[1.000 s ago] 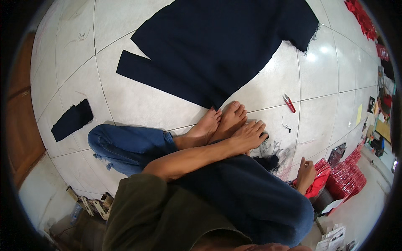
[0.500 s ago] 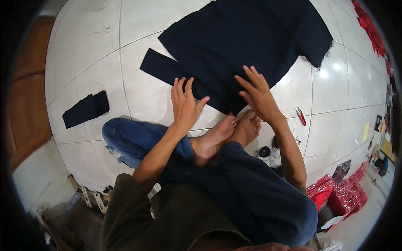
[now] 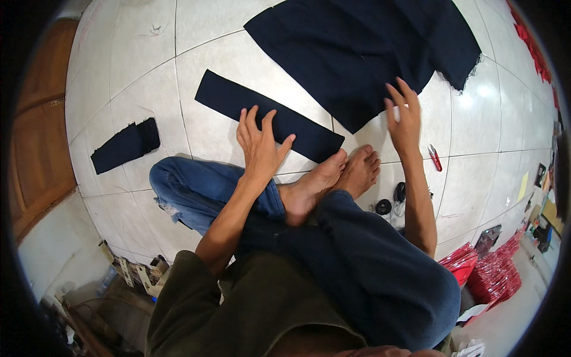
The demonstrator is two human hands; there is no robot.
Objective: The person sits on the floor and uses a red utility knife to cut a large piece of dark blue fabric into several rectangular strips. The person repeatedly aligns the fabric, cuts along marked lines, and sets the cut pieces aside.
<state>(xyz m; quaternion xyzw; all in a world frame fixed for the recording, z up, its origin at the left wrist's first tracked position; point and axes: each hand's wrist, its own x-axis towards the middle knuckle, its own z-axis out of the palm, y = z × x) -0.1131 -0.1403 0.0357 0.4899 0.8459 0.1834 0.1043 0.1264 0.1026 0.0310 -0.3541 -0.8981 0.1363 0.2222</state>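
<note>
A long dark navy strip of fabric lies flat on the tiled floor in front of my feet. My left hand rests on its near edge with the fingers spread, not gripping. Beyond it, to the right, lies a large dark navy fabric piece with a frayed edge at its right end. At that piece's near right edge is my right hand, fingers apart and slightly bent. Its fingertips overlap the cloth; I cannot tell whether they touch it.
A smaller dark cloth piece lies at the left. Red-handled thread snips and a black spool lie on the right. Shiny red packages stand at the lower right, and a wooden door is at the left.
The large fabric piece has shifted up and right, off the strip, which now shows whole. My right hand has moved right with it. The left hand has stayed on the strip.
</note>
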